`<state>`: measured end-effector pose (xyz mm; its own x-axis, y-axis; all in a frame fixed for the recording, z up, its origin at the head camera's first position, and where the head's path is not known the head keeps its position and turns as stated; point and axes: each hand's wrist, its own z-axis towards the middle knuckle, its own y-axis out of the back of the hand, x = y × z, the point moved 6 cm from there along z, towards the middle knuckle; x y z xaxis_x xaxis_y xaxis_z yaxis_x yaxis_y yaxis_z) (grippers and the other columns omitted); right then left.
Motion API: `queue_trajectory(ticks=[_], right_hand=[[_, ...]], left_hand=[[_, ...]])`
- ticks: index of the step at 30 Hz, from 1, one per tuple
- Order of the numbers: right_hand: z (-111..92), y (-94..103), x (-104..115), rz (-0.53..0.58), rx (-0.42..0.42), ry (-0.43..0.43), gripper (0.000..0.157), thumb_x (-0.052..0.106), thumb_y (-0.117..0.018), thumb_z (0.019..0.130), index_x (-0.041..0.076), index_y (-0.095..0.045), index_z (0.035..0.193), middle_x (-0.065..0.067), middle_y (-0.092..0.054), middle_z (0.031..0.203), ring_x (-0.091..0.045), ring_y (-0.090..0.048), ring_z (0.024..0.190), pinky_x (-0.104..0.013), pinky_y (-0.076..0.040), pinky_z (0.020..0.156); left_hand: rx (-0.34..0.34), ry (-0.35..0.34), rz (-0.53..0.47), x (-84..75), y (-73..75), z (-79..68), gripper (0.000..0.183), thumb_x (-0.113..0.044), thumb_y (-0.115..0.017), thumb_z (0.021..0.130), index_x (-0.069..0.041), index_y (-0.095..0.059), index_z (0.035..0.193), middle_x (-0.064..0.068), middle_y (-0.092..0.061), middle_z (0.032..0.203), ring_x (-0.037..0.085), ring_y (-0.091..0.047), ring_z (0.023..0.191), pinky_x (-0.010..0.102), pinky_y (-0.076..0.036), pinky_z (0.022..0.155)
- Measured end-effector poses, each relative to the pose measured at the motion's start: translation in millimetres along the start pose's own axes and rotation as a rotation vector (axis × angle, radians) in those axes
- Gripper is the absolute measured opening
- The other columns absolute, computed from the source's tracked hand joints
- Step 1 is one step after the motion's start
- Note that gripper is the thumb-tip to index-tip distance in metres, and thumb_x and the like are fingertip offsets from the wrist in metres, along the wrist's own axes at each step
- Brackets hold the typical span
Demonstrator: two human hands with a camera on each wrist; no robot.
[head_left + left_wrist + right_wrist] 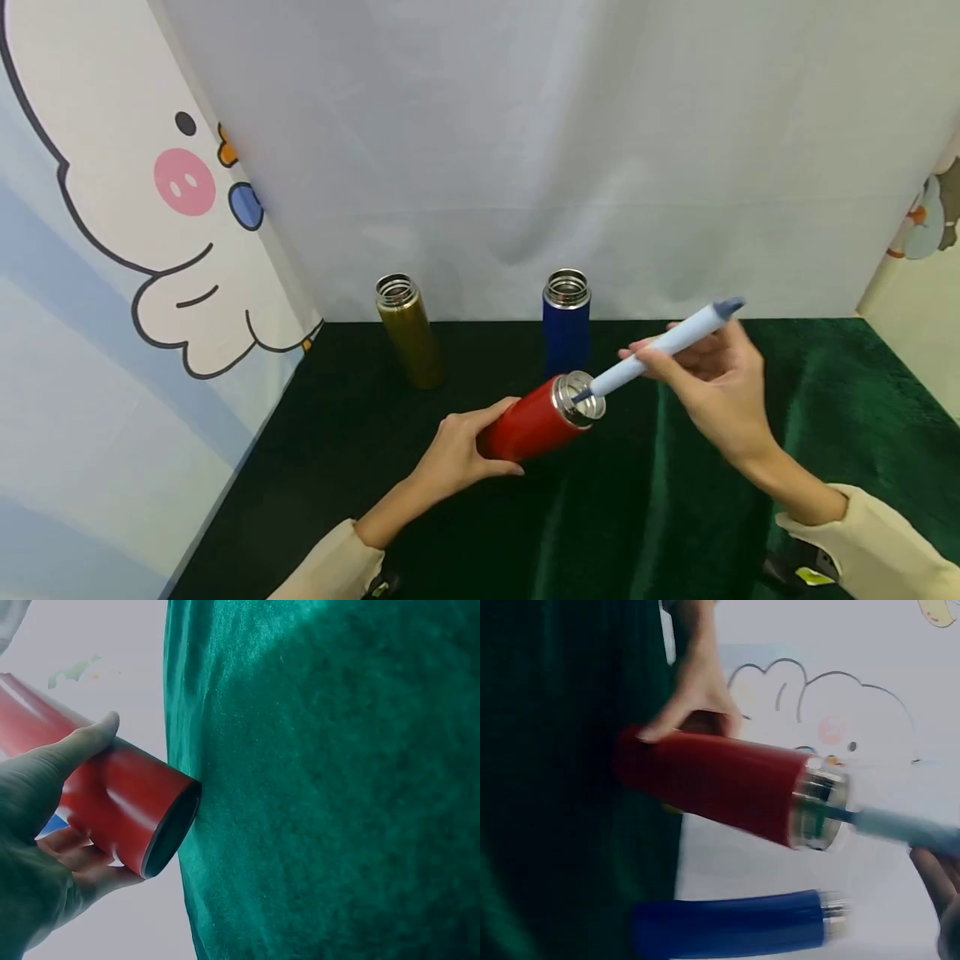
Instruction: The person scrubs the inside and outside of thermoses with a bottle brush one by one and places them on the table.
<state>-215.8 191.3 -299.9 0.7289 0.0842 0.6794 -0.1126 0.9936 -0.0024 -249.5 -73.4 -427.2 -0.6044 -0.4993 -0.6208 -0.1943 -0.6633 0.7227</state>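
A red metal bottle is tilted, its open steel mouth turned up toward the right. My left hand grips it near its base, thumb on one side and fingers on the other; its dark bottom rim faces the cloth in the left wrist view. My right hand pinches the pale blue handle of a bottle brush between thumb and fingers. The brush's dark narrow neck enters the red bottle's mouth, and its head is hidden inside. In the right wrist view, only fingertips of the right hand show, at the handle.
Behind the red bottle a blue bottle stands uncapped. A gold bottle, also uncapped, stands to its left. Dark green cloth covers the table. A white curtain hangs at the back, with a cartoon-printed panel at left.
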Motion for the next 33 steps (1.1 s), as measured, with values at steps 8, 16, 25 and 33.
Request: queue_trajectory(ticks=[8,16,25,33], right_hand=[[-21.1,-20.1,-27.0,-0.065,0.24,-0.103,0.04,-0.021,-0.063,0.088,-0.015,-0.054,0.126,0.005,-0.074,0.125,-0.012,-0.072,0.113,-0.026,-0.057,0.096],[15.0,11.0,9.4,0.123,0.11,0.021,0.039,-0.023,-0.045,0.097,-0.01,-0.046,0.133,-0.014,-0.074,0.121,-0.023,-0.075,0.109,-0.031,-0.06,0.088],[27.1,38.1,39.7,0.125,-0.182,0.112,0.038,-0.031,-0.059,0.083,-0.013,-0.054,0.115,-0.02,-0.078,0.097,-0.026,-0.079,0.084,-0.031,-0.063,0.066],[24.0,30.4,23.7,0.077,-0.115,0.005,0.042,-0.03,-0.058,0.084,0.001,-0.053,0.111,-0.011,-0.077,0.092,-0.019,-0.079,0.081,-0.029,-0.062,0.064]], left_hand=[[0.013,0.005,0.014,-0.6,-0.9,3.3,0.082,-0.023,-0.093,0.074,-0.028,-0.053,0.146,0.002,-0.071,0.132,0.018,-0.071,0.109,0.043,-0.058,0.097],[0.05,0.02,0.032,3.8,-0.2,6.2,0.083,-0.027,-0.093,0.075,-0.027,-0.052,0.147,0.004,-0.07,0.134,0.018,-0.07,0.111,0.043,-0.058,0.098],[0.054,0.019,0.053,5.3,2.2,6.6,0.083,-0.029,-0.092,0.075,-0.027,-0.052,0.148,0.006,-0.071,0.132,0.019,-0.071,0.11,0.044,-0.058,0.097],[0.061,-0.039,0.05,0.7,-1.3,5.4,0.085,-0.027,-0.093,0.075,-0.025,-0.051,0.148,0.004,-0.07,0.133,0.02,-0.07,0.113,0.044,-0.057,0.1]])
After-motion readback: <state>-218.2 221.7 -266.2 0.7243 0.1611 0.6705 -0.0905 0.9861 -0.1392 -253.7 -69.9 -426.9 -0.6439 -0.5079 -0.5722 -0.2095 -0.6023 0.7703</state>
